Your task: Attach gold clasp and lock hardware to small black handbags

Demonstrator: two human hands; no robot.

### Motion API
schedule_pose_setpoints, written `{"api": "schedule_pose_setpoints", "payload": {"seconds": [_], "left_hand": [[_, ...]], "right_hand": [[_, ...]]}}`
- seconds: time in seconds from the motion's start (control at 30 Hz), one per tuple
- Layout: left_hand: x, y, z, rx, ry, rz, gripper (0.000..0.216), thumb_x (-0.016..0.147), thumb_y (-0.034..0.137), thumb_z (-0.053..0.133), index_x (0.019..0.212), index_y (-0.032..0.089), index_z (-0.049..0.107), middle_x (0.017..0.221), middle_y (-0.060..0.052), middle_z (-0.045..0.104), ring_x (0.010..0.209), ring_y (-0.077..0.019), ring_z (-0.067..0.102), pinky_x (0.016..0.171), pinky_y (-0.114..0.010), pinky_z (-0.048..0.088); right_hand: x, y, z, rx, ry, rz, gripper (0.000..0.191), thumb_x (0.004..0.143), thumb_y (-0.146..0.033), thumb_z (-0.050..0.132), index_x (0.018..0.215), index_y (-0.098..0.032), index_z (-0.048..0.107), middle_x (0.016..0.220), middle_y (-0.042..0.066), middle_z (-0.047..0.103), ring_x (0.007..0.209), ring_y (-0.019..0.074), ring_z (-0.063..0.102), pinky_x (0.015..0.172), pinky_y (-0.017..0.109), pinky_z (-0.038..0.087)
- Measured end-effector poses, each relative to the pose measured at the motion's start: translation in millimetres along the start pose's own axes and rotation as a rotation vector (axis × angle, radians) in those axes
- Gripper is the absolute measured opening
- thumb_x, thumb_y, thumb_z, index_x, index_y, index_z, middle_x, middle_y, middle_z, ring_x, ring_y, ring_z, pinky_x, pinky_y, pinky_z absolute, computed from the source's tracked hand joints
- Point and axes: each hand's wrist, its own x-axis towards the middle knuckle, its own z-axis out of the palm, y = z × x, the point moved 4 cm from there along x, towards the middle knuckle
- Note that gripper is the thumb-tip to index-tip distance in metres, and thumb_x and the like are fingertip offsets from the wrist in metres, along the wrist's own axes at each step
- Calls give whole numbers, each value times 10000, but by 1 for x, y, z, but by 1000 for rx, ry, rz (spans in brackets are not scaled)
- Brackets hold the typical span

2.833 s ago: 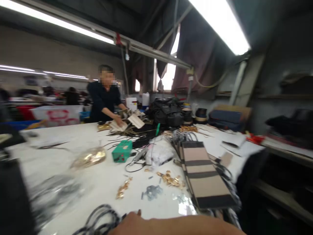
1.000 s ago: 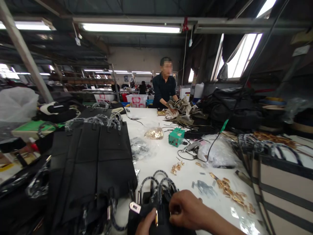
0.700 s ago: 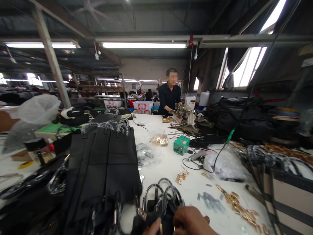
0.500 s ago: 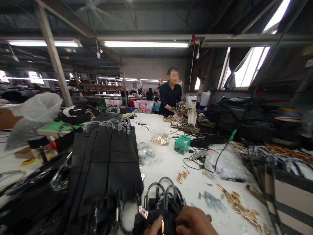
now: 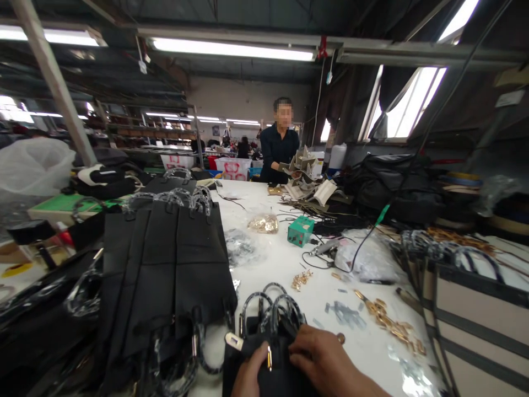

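A black handbag (image 5: 285,370) with plastic-wrapped looped handles (image 5: 285,309) lies at the bottom middle. My left hand (image 5: 249,370) grips its left part, thumb up beside a narrow gold metal fitting (image 5: 269,358); its other fingers are hidden. My right hand (image 5: 322,355) has curled fingers closed on the bag's right side. A pale metal plate with a slot (image 5: 234,341) shows at the bag's upper left. To the left lies a stack of black bags (image 5: 165,264), their handles also wrapped in plastic.
Gold fittings (image 5: 392,325), grey metal strips (image 5: 345,314) and small gold pieces (image 5: 301,279) lie on the white table (image 5: 264,264). Behind are a green control box (image 5: 300,230), a corded tool (image 5: 324,246) and a plastic bag (image 5: 367,256). A person (image 5: 281,146) stands across the table.
The view has tipped down and turned slightly right, showing more of my hands and the handbag. Both hands stay on the bag. The person opposite has shifted the pale pieces a little.
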Motion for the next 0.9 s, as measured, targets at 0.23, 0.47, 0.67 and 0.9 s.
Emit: {"api": "schedule_pose_setpoints", "payload": {"seconds": [0.23, 0.47, 0.67, 0.9], "left_hand": [[-15, 9, 16, -214, -68, -167, 362, 769, 404, 722, 983, 113, 751, 974, -94, 776, 1010, -283, 702, 1008, -391, 485], [-32, 9, 21, -290, -64, -363, 378, 781, 370, 712, 1058, 113, 728, 846, -104, 781, 843, -294, 744, 791, -392, 593], [-52, 14, 33, -448, -284, -445, 415, 819, 362, 669, 1145, 107, 696, 845, -111, 781, 798, -303, 749, 800, -438, 595], [-83, 33, 37, -503, -435, -442, 465, 871, 370, 607, 1227, 74, 657, 922, -139, 778, 909, -331, 734, 930, -484, 540]], "right_hand": [[-11, -6, 1, -7, 166, -48, 128, 916, -282, 595, 966, -259, 711, 944, 20, 676, 911, 192, 624, 837, 325, 441], [-56, 4, -5, 250, 473, -86, 335, 901, -209, 583, 1228, -273, 611, 1145, 64, 644, 1021, 209, 620, 911, 361, 519], [-72, -22, -8, 141, 504, -87, 248, 904, -196, 584, 1118, -259, 691, 1126, 72, 642, 1023, 230, 609, 916, 399, 521], [-106, -37, -8, 180, 665, -181, 342, 896, -167, 585, 1221, -257, 647, 1215, 95, 620, 1106, 239, 586, 960, 419, 512]]}}
